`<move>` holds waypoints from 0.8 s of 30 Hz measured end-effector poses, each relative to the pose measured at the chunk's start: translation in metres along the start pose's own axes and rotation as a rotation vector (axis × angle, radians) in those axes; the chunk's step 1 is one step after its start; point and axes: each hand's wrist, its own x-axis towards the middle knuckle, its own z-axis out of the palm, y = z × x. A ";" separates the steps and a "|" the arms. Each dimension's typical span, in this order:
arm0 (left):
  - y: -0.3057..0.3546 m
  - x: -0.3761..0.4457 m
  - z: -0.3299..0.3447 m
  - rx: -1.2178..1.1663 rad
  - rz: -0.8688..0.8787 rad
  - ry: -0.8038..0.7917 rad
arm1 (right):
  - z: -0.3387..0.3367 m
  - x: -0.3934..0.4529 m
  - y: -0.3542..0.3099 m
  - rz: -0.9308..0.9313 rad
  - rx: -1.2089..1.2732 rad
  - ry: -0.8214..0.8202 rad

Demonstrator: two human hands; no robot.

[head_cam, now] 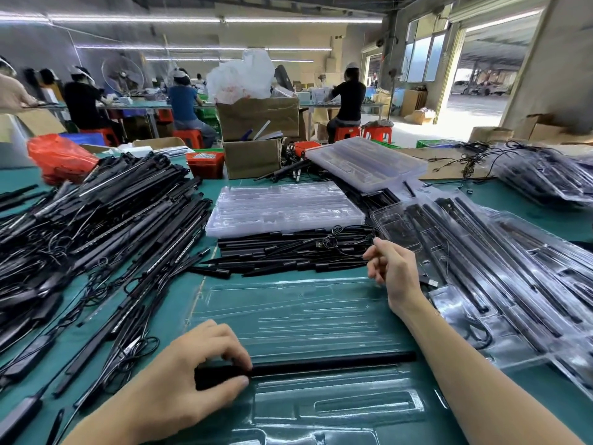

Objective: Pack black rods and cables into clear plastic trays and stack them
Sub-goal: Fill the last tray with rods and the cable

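A clear plastic tray (298,316) lies flat on the green table in front of me. A black rod (333,362) lies across its near part. My left hand (195,367) pinches the rod's left end between thumb and fingers. My right hand (393,268) hovers past the tray's far right corner with loosely curled fingers, beside a thin black cable (346,236) on a small pile of black stakes (288,252); whether it grips the cable is unclear. A stack of empty clear trays (282,207) rests on that pile.
A large heap of black rods and cables (96,220) fills the left. Packed trays (500,271) overlap on the right, more (545,178) far right. Another tray stack (365,162), cardboard boxes (253,136), a red bin (205,163) and a red bag (61,157) stand behind. Seated workers fill the background.
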 end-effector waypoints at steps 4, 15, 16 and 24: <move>-0.001 0.012 -0.001 0.118 -0.092 0.099 | 0.001 -0.001 0.000 -0.009 -0.021 -0.008; -0.011 0.020 0.019 0.581 -0.394 -0.081 | 0.007 0.004 0.000 -0.011 -0.255 -0.075; -0.013 0.020 0.020 0.589 -0.393 -0.083 | 0.010 0.003 -0.001 -0.061 -0.417 -0.128; -0.027 0.029 0.019 0.627 -0.377 -0.067 | 0.037 0.001 -0.004 -0.180 -1.276 -0.399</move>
